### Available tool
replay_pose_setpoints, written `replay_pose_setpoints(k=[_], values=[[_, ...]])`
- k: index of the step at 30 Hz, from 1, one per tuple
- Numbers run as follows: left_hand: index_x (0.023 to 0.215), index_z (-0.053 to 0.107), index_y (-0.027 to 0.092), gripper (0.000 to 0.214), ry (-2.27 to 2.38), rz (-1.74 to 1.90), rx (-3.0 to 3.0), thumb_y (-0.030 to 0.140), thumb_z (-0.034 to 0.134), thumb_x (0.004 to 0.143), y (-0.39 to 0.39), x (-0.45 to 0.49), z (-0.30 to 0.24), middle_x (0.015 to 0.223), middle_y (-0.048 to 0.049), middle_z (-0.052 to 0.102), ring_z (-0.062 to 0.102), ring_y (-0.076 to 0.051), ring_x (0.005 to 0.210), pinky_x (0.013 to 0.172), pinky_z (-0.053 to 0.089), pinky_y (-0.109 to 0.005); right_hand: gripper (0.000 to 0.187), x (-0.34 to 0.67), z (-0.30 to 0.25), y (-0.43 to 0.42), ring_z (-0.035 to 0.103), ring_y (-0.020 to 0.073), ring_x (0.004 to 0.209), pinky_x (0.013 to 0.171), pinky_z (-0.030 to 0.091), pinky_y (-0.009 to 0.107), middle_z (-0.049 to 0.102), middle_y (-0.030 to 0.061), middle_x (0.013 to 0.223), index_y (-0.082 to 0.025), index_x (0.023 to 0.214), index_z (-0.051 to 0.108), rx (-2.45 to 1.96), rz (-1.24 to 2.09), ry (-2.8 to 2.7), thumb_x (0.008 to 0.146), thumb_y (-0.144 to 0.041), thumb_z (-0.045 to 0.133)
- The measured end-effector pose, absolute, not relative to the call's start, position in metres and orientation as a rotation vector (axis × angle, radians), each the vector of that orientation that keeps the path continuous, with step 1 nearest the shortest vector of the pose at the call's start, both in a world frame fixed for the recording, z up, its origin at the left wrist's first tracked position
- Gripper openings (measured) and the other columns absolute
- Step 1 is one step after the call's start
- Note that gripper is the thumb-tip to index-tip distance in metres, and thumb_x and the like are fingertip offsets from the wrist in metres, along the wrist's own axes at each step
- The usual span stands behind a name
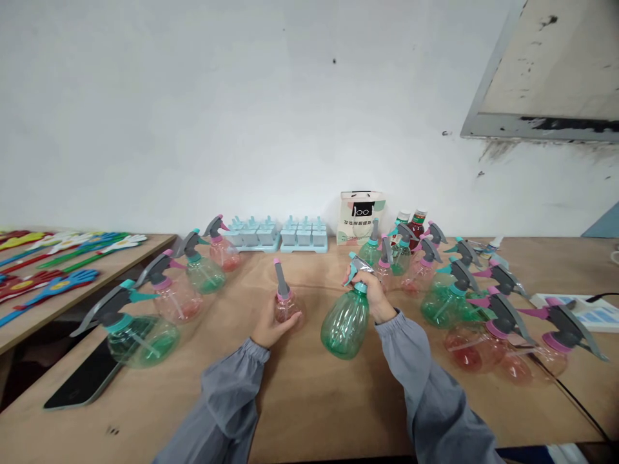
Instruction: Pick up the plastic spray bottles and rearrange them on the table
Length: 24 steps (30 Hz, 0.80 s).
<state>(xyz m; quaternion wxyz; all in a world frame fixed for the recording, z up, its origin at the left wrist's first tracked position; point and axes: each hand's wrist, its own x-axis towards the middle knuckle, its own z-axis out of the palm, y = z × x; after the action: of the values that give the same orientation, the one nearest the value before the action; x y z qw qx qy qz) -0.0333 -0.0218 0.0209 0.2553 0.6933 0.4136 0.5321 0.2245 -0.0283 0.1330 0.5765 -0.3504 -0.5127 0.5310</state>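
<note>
My left hand [272,324] is wrapped round a clear pink spray bottle [289,309] with a grey and pink spray head, which stands upright at the middle of the table. To its right, my right hand [371,290] grips the neck and trigger head of a green spray bottle [345,325]. That bottle is tilted, its base swung toward the left and front. Whether its base touches the table I cannot tell. Several pink and green spray bottles form a row on the left, among them a green one [149,341]. More stand on the right, including a pink one [471,345].
Behind are light blue ice-pop moulds [304,238], a paper bag [360,219] and red-filled bottles [416,225]. A black phone [84,377] lies front left. A white power strip [587,312] and black cable are at right. Colourful hand-shaped items [72,281] cover the left side table.
</note>
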Motion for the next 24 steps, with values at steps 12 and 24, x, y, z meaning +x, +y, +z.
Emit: replay_pose_setpoints(k=[12,24], values=[[0.115,0.056,0.019,0.052,1.105,1.459,1.860,0.045,0.076,0.074,-0.025,-0.030,0.029,0.104,-0.0091,0.071,0.071,-0.024,0.098,0.093,0.057,-0.041,0.017,0.221,0.142,-0.039,0.061,0.0227,0.083,0.075,0.044,0.034,0.067,0.0022,0.075,-0.025,0.071,0.066,-0.814,1.133,-1.310,0.060,-0.034,0.057],[0.117,0.056,0.019,0.055,1.142,1.460,1.904,0.048,0.076,0.075,-0.021,-0.034,0.021,0.106,-0.0095,0.071,0.070,-0.024,0.100,0.094,0.056,-0.042,0.019,0.276,0.111,-0.093,0.066,0.0228,0.084,0.084,0.052,0.038,0.071,0.0019,0.081,-0.025,0.088,0.074,-1.090,0.557,-1.363,0.076,-0.031,0.061]])
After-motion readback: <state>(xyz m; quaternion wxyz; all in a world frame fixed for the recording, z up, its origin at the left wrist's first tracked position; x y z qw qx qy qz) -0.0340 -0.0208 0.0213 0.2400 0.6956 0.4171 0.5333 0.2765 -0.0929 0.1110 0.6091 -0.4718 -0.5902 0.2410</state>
